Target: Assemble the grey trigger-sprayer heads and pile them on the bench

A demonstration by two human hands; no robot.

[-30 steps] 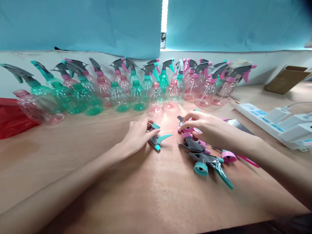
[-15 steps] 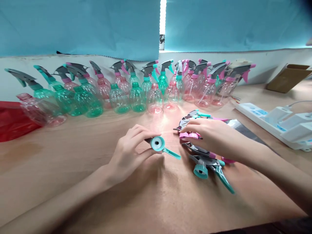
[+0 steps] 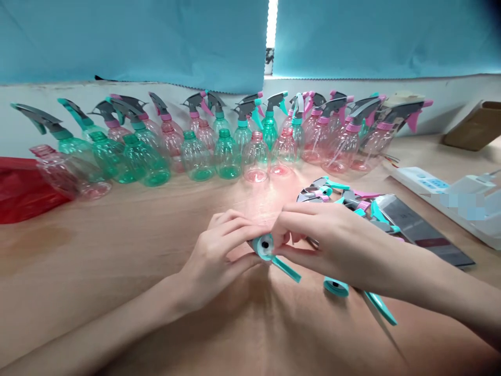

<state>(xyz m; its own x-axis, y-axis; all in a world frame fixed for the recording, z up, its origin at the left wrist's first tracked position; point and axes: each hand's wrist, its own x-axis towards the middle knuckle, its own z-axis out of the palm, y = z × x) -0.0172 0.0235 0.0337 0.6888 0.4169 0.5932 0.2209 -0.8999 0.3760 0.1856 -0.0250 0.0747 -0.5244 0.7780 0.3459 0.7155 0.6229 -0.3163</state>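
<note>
The left hand (image 3: pixel 221 250) pinches a spray head (image 3: pixel 263 246) between thumb and fingers, above the middle of the bench (image 3: pixel 156 224), well forward of its back edge. The head's round teal collar faces the camera, open end outward, showing a white disc inside with a dark hole at its centre. A narrow teal trigger slants from it towards the bench's near edge on the right; most of the body is hidden by the fingers. The right hand (image 3: pixel 309 235) has its fingers curled in, the tips at the collar's right rim; I cannot tell whether they grip anything. Beyond that hand lie loose heads (image 3: pixel 324 191) in grey, teal and pink, and a dark packet (image 3: pixel 425 230). Clear green and pink bottles (image 3: pixel 227 162) stand along the back edge, many topped with heads.
</note>
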